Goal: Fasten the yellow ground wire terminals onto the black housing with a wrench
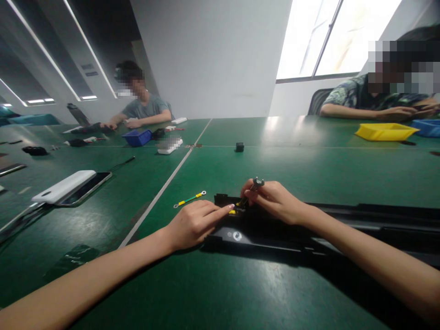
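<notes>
A long black housing lies on the green table, its left end between my hands. My left hand rests on that end, index finger stretched out to a small yellow part inside; its other fingers are partly hidden. My right hand is closed around a dark metal tool, an open-ended wrench by its look, held tilted with its lower end down in the housing near the yellow part. Just beyond my left hand lies a short green-and-yellow wire with ring terminals at both ends.
A small black block stands farther back. At left lie a white case and a phone. Blue bin and yellow bin are across the table, where two people sit. The housing extends to the right edge under my right forearm.
</notes>
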The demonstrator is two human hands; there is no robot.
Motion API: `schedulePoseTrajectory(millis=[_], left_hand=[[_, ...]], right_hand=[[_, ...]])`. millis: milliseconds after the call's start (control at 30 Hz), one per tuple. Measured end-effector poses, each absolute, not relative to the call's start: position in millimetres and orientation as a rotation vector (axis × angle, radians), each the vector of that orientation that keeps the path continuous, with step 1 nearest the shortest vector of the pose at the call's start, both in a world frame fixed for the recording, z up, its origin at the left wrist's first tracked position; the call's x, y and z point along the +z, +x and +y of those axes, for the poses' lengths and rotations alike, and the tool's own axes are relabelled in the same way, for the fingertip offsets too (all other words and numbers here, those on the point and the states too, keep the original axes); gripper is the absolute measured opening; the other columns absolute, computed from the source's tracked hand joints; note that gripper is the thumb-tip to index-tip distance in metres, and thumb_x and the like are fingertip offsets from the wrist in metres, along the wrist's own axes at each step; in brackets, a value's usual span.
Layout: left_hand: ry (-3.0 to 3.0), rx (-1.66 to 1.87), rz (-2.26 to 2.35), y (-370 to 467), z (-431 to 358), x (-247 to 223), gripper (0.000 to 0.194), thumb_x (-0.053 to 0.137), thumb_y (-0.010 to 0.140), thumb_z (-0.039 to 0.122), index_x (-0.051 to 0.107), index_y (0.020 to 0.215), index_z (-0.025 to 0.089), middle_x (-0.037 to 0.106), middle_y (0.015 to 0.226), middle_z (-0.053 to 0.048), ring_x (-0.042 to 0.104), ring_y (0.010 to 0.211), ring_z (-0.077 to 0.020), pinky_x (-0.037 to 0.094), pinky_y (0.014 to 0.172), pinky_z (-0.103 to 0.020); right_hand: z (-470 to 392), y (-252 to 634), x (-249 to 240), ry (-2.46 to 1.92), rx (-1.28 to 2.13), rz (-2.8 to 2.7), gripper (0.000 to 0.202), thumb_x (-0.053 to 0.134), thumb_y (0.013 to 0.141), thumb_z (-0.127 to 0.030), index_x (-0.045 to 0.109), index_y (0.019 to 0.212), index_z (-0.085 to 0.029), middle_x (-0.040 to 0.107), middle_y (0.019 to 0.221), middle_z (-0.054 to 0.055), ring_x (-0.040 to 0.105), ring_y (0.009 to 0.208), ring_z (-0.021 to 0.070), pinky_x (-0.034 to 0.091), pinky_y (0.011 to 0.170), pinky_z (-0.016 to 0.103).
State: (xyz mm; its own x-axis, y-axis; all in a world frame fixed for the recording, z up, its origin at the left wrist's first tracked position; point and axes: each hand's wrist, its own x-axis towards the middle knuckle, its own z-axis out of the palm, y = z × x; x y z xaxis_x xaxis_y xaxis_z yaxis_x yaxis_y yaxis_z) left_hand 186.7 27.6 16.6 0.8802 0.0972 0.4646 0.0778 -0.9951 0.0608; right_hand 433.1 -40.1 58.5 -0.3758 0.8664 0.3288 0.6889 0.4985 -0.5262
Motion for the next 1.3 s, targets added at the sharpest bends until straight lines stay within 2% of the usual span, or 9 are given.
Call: schedulePoseTrajectory(millis=[400, 633, 867, 1100, 1300], left_hand=[[2.999, 0.755, 0.136, 187.4, 27.6, 16.5, 0.042, 0.040, 0.092, 0.014, 0.043, 0.134, 0.014, 0.064, 0.103, -0.012, 0.060, 0.091, -0.0205, 0.052, 0.079, -0.037], [2.978, 0.742, 0.129, 186.7, 28.2, 15.7, 0.043, 0.041, 0.092, 0.014, 0.042, 0.135, 0.015, 0.064, 0.105, -0.012, 0.059, 0.094, -0.0212, 0.051, 0.080, -0.038], [3.005, 0.753, 0.132, 187.5, 28.1, 15.8, 0.043, 0.042, 0.092, 0.013, 0.043, 0.135, 0.014, 0.064, 0.104, -0.012, 0.060, 0.093, -0.0208, 0.052, 0.079, -0.037], [2.991, 0.758, 0.126, 187.4, 27.9, 16.3, 0.042, 0.041, 0.093, 0.015, 0.043, 0.134, 0.014, 0.064, 0.103, -0.013, 0.060, 0.092, -0.0208, 0.052, 0.078, -0.037], [2.992, 0.733, 0.132, 186.8, 28.6, 14.9, 0.043, 0.041, 0.092, 0.013, 0.042, 0.135, 0.014, 0.063, 0.105, -0.012, 0.058, 0.093, -0.0214, 0.051, 0.079, -0.038]], right_hand=[[-42.4, 432.1, 65.0, -1.076, 0.588, -2.214, 0.044, 0.030, 0.096, -0.050, 0.056, 0.087, -0.015, 0.056, 0.077, 0.004, 0.052, 0.069, 0.0144, 0.041, 0.066, 0.026], [-41.0, 432.7, 64.5, -1.060, 0.642, -2.309, 0.039, 0.029, 0.097, -0.043, 0.055, 0.087, -0.015, 0.057, 0.082, 0.005, 0.051, 0.075, 0.0154, 0.042, 0.072, 0.028], [-39.8, 433.1, 61.8, -1.087, 0.636, -2.272, 0.039, 0.033, 0.096, -0.043, 0.058, 0.087, -0.014, 0.058, 0.079, 0.005, 0.052, 0.071, 0.0152, 0.042, 0.069, 0.028], [-39.3, 433.3, 60.4, -1.151, 0.635, -2.242, 0.030, 0.037, 0.095, -0.033, 0.061, 0.093, -0.013, 0.063, 0.082, 0.006, 0.055, 0.072, 0.0150, 0.044, 0.068, 0.027], [-38.1, 434.3, 57.3, -1.165, 0.641, -2.224, 0.028, 0.039, 0.094, -0.032, 0.060, 0.092, -0.013, 0.063, 0.083, 0.006, 0.057, 0.073, 0.0153, 0.045, 0.067, 0.027]])
